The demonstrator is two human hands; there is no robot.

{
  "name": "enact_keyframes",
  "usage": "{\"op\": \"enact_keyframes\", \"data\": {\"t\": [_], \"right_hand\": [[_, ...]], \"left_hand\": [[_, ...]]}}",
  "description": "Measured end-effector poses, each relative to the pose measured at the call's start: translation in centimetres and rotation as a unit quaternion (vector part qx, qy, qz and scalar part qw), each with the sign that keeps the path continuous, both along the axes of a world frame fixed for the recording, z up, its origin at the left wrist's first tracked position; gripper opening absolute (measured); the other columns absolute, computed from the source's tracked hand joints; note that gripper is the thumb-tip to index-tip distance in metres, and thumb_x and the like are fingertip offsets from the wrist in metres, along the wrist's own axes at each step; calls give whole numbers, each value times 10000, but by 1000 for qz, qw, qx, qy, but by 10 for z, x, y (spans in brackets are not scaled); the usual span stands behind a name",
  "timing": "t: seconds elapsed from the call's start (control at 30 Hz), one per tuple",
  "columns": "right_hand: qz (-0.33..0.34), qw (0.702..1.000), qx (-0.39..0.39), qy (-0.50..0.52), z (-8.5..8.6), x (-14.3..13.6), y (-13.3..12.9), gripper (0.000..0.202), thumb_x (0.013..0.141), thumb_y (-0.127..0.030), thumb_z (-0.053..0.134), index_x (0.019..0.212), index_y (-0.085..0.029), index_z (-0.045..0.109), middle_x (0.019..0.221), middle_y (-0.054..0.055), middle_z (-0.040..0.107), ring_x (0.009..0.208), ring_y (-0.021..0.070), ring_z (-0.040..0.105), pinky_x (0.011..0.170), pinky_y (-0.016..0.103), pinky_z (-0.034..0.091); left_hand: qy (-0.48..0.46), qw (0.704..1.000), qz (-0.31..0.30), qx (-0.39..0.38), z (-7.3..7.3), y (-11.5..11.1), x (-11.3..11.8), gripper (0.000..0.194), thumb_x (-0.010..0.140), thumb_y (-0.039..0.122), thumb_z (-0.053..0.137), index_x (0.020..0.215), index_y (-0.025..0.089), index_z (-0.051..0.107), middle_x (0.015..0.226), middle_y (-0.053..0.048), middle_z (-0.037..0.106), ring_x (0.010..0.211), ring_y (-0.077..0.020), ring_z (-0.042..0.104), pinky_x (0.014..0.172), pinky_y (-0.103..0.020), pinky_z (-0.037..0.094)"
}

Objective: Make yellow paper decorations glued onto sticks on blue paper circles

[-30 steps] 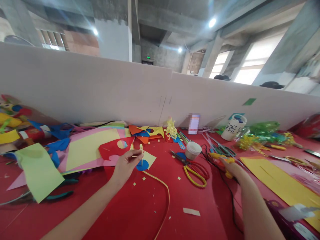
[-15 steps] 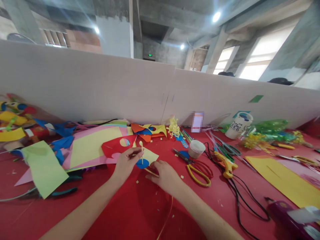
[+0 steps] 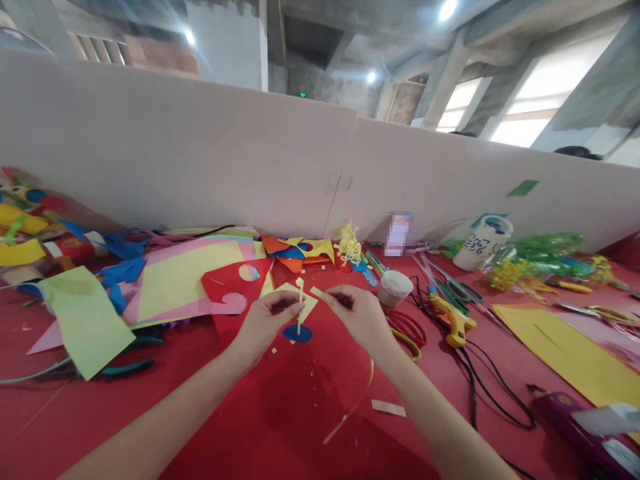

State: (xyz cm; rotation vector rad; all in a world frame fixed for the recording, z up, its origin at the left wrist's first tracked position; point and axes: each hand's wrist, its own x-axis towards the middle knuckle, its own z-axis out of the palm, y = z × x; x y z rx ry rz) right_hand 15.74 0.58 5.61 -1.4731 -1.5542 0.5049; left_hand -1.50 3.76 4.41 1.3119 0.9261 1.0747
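Note:
My left hand (image 3: 264, 321) pinches a thin pale-yellow stalk (image 3: 299, 319) between thumb and fingertips. The stalk stands upright on a round blue disc (image 3: 295, 335), and its top end is a small lump. To the right, my right hand (image 3: 361, 319) is closed on a narrow pale-yellow strip (image 3: 317, 292). One end of the strip pokes out toward the stalk, apart from it; a long curved tail (image 3: 345, 417) trails below the hand. A pale-yellow square of paper (image 3: 309, 307) lies behind the stalk, partly covered.
Scissors with yellow handles (image 3: 409, 343), a white cup (image 3: 395, 288) and a yellow glue gun (image 3: 454, 321) lie to the right. Coloured sheets (image 3: 187, 293) and a red cut-out (image 3: 220, 280) are at left. A purple glue gun (image 3: 565, 427) lies front right.
My right hand has risen and moved right, away from the disc, bringing the strip's end up near the stalk's top. My left hand and the stalk have shifted slightly right.

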Motion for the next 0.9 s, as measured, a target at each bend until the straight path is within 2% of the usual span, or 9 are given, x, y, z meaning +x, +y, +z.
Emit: {"op": "enact_keyframes", "data": {"t": [0.2, 0.5, 0.9], "right_hand": [[22, 999, 12, 38, 6, -7, -6, 148, 774, -253, 553, 808, -169, 670, 761, 51, 697, 677, 165, 636, 646, 276, 495], [54, 996, -13, 63, 7, -8, -6, 167, 765, -247, 566, 851, -169, 687, 821, 63, 712, 746, 183, 654, 700, 313, 504], [65, 995, -15, 73, 13, -7, -8, 145, 762, -235, 564, 827, -182, 683, 780, 38, 706, 710, 166, 641, 664, 293, 496]], "left_hand": [[22, 1000, -11, 12, 8, -11, 6, 143, 627, 282, 690, 719, 178, 655, 641, 15, 597, 616, -121, 551, 606, -244, 468], [9, 1000, -17, 24, 3, -9, 6, 133, 625, 243, 693, 726, 170, 647, 673, 15, 593, 646, -116, 548, 647, -259, 493], [9, 999, -26, 18, 3, -7, 4, 301, 627, 257, 679, 919, 188, 658, 705, 13, 585, 674, -127, 548, 669, -281, 484]]}}
